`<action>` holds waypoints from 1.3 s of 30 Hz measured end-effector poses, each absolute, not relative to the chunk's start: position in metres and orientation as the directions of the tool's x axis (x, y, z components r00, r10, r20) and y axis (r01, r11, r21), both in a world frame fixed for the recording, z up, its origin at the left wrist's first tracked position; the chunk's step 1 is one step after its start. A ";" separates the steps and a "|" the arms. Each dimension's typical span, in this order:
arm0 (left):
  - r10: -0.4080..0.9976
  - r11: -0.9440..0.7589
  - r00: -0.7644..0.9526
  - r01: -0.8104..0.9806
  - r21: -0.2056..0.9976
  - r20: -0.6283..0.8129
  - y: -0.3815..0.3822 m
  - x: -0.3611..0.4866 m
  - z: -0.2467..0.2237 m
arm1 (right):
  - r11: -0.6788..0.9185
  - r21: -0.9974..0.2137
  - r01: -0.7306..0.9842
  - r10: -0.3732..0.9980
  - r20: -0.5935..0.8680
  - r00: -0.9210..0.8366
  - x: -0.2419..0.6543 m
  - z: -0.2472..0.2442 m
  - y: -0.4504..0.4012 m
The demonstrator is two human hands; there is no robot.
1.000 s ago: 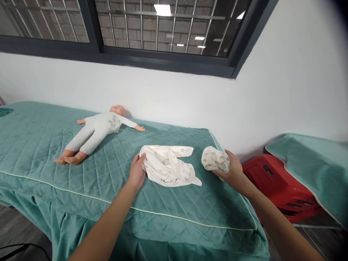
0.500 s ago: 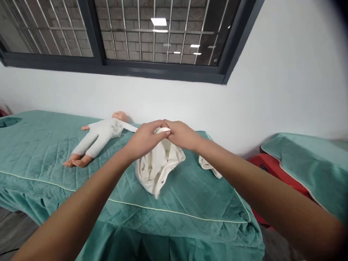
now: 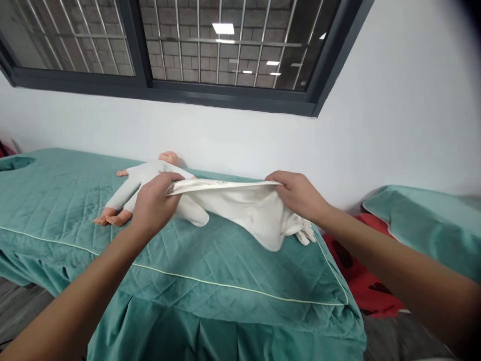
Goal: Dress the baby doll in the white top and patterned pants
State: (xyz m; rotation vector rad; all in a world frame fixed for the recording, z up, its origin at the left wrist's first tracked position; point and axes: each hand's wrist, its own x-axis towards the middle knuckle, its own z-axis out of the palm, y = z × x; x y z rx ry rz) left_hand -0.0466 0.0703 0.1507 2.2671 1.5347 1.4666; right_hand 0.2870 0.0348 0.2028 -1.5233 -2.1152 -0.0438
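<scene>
A cream-white baby garment (image 3: 248, 213) is stretched sideways above the bed, its upper edge pulled nearly straight. My left hand (image 3: 157, 203) is closed on one end of that edge, in front of the doll. The other end is gripped by my right hand (image 3: 298, 193). Loose folds hang down between the hands, with one rounded flap near the left. Behind it a baby doll (image 3: 145, 173) in a white suit lies on its back, its torso partly hidden by my left hand. A bunched piece of white cloth (image 3: 307, 233) shows below my right hand.
The bed (image 3: 210, 263) has a green quilted cover with pale piping and a face hole (image 3: 15, 163) at the far left. To the right stand a red object (image 3: 361, 250) and another green cover (image 3: 428, 215). A barred window (image 3: 233, 55) is set in the white wall.
My hands were together over the bunched garment. They have moved apart, left and right, and the garment is now spread wide between them.
</scene>
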 end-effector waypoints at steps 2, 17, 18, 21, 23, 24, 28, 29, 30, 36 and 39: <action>0.769 -0.487 0.011 0.659 0.574 0.639 0.065 -0.052 0.151 | 0.310 -0.402 0.861 0.893 0.433 -0.119 0.297 0.199 0.028; 0.894 -0.192 0.164 0.981 0.024 0.417 0.111 -0.012 0.097 | 0.013 -0.094 0.995 0.973 0.230 0.009 0.273 0.124 0.086; 0.892 -0.248 0.233 0.969 -0.010 0.387 0.112 0.000 0.079 | 0.026 -0.030 0.999 0.966 0.256 -0.018 0.261 0.108 0.089; 0.894 -0.414 0.388 0.907 0.081 0.223 0.108 0.034 0.027 | 0.161 -0.060 0.985 0.959 0.244 -0.142 0.223 0.056 0.087; 0.913 -0.400 0.373 0.896 0.190 0.164 0.110 0.048 0.001 | 0.128 -0.167 0.978 0.980 0.172 -0.099 0.204 0.027 0.084; 0.924 -0.379 0.352 0.896 0.230 0.151 0.114 0.051 -0.007 | 0.070 -0.189 0.979 0.989 0.142 -0.044 0.197 0.015 0.084; 0.961 -0.271 0.242 0.916 0.297 0.131 0.145 0.049 -0.012 | -0.126 -0.206 0.970 0.982 0.115 0.152 0.190 -0.004 0.098; 0.968 -0.245 0.216 0.922 0.299 0.126 0.154 0.047 -0.010 | -0.155 -0.212 0.965 0.977 0.110 0.181 0.191 -0.004 0.104; 0.974 -0.219 0.190 0.929 0.300 0.123 0.162 0.045 -0.008 | -0.177 -0.220 0.959 0.974 0.102 0.203 0.191 -0.004 0.109; 0.985 -0.090 0.034 0.938 0.336 0.169 0.175 0.047 -0.007 | -0.185 -0.240 0.953 0.948 0.211 0.237 0.190 -0.007 0.118; 0.974 -0.088 0.005 0.928 0.361 0.226 0.170 0.049 -0.007 | -0.207 -0.245 0.947 0.931 0.250 0.268 0.192 -0.009 0.115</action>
